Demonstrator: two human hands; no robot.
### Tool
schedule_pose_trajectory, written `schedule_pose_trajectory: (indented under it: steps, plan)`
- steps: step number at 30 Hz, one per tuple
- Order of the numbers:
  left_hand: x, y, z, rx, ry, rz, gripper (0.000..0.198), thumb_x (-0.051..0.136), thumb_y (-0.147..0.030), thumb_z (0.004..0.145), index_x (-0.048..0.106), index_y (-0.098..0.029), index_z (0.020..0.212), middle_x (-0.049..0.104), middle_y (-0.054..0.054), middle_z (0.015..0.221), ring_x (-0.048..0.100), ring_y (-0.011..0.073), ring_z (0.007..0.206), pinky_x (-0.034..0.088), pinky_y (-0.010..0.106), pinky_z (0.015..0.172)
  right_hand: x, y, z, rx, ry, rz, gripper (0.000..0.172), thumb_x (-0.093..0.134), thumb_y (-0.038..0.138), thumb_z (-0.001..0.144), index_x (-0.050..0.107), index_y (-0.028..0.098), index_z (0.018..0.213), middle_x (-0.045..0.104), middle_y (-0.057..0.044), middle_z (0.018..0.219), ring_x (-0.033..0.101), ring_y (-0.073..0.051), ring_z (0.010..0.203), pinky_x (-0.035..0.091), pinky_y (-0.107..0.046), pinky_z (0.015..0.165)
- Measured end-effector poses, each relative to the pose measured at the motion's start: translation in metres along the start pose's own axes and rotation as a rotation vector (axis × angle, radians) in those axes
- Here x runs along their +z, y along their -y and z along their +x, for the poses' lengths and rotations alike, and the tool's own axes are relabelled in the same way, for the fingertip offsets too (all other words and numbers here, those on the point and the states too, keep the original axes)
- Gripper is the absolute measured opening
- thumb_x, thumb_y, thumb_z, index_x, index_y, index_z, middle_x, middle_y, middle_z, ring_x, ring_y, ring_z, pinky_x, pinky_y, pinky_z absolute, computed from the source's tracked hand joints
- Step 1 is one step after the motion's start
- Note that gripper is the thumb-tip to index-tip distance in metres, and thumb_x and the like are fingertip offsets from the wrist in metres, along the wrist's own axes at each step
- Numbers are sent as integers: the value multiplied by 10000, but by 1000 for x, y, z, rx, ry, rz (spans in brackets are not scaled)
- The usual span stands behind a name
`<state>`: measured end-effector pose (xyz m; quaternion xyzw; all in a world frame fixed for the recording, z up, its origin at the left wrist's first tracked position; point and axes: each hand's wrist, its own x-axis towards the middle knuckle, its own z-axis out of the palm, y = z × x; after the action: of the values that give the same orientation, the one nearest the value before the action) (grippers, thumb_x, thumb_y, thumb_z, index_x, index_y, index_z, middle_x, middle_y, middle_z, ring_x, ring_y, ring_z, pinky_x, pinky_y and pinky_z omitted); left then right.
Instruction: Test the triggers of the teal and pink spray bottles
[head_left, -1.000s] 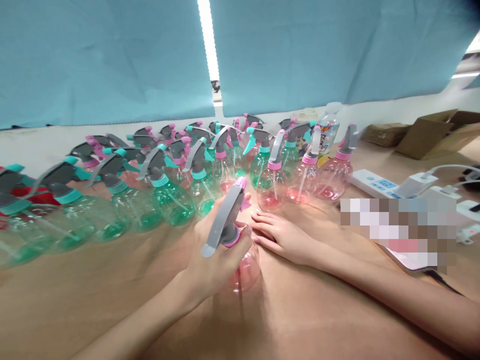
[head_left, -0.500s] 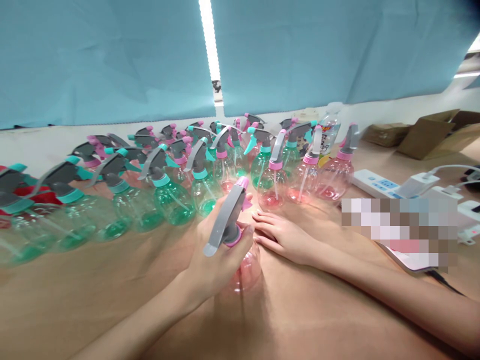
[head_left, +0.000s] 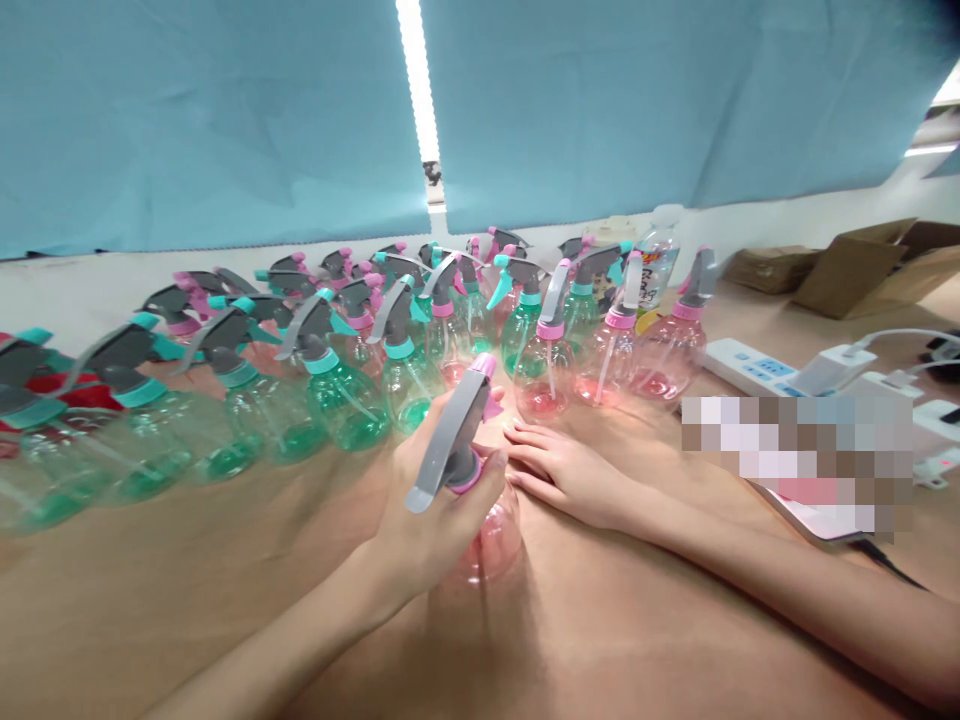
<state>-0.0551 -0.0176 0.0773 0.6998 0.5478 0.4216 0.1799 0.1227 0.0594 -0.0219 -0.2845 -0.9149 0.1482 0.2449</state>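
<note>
A clear pink spray bottle (head_left: 495, 540) with a grey trigger head and pink collar stands on the brown tabletop (head_left: 600, 630). My left hand (head_left: 424, 515) wraps round its neck, the thumb over the collar on the right side; some fingers are hidden behind the bottle. The head's grey lever slants down toward me and its pink nozzle points away. Close on the right of the bottle, my right hand (head_left: 574, 478) lies palm down on the table with fingers stretched out, holding nothing. I cannot tell whether its fingertips touch the bottle.
Several green-collared spray bottles (head_left: 349, 405) line the left, and pink-collared ones (head_left: 551, 380) stand ahead and to the right, with more behind. A white power strip (head_left: 742, 368) with chargers and a pixelated flat device (head_left: 829, 518) lie at right. An open cardboard box (head_left: 855, 270) sits farther back.
</note>
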Motion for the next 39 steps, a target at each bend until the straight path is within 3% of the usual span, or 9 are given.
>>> schedule_pose_trajectory:
  steps: [15, 27, 32, 39]
  plan:
    - [0, -3, 2, 14, 15, -40, 112, 506, -214, 803, 593, -234, 735, 674, 4, 685, 682, 171, 737, 573, 280, 768, -1, 1, 1, -4, -7, 1, 328, 476, 335, 993, 659, 154, 1197, 622, -163, 1314, 534, -306, 1270, 456, -486, 1050]
    - [-1, -1, 2, 8, 24, -54, 99, 509, -235, 801, 593, -232, 748, 671, 17, 713, 675, 187, 743, 577, 306, 754, -1, 1, 1, -4, -7, -8, 324, 482, 329, 989, 656, 157, 1202, 605, -167, 1339, 521, -309, 1289, 452, -494, 1056]
    - [-1, -1, 2, -11, 24, -24, 106, 513, -248, 802, 602, -231, 746, 684, 22, 771, 655, 175, 672, 574, 298, 680, 0, 1, 0, -8, -15, -4, 330, 471, 334, 991, 661, 161, 1200, 607, -170, 1337, 528, -315, 1280, 459, -513, 1044]
    - [-1, 1, 1, -1, 40, -33, 131, 519, -237, 821, 631, -237, 888, 678, 8, 751, 664, 169, 700, 572, 286, 720, 0, 1, 0, -4, -9, -10, 320, 479, 333, 991, 659, 171, 1200, 610, -156, 1337, 524, -305, 1287, 456, -494, 1051]
